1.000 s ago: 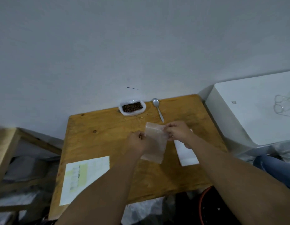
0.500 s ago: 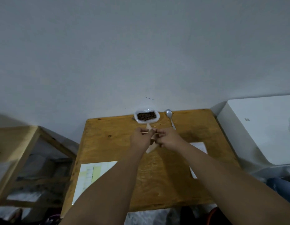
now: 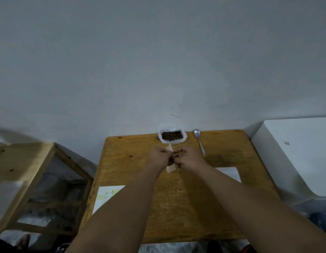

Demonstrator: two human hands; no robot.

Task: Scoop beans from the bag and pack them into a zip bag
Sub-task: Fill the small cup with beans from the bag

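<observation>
Forearms reach fwd over wooden table [image 3: 186, 207]. Left hand [image 3: 158, 157] and right hand [image 3: 190, 158] meet mid-table, both pinching 1 small clear zip bag [image 3: 171, 168], fingers closed on it, held off surface. Beyond: open bag of beans [image 3: 172, 136] at far edge by wall; metal spoon [image 3: 199, 141] just right, untouched.

Both hands met over the middle of the wooden table [image 3: 176, 207]. The left hand [image 3: 158, 157] and right hand [image 3: 189, 158] pinched a small clear zip bag [image 3: 171, 168] between them, its corners poking out above and below. Beyond them, at the far edge, sat the open bag [image 3: 172, 141] of dark beans [image 3: 171, 136], with a spoon [image 3: 199, 141] just beside it. White paper sheets [image 3: 105, 198] lay on the table near both forearms.
</observation>
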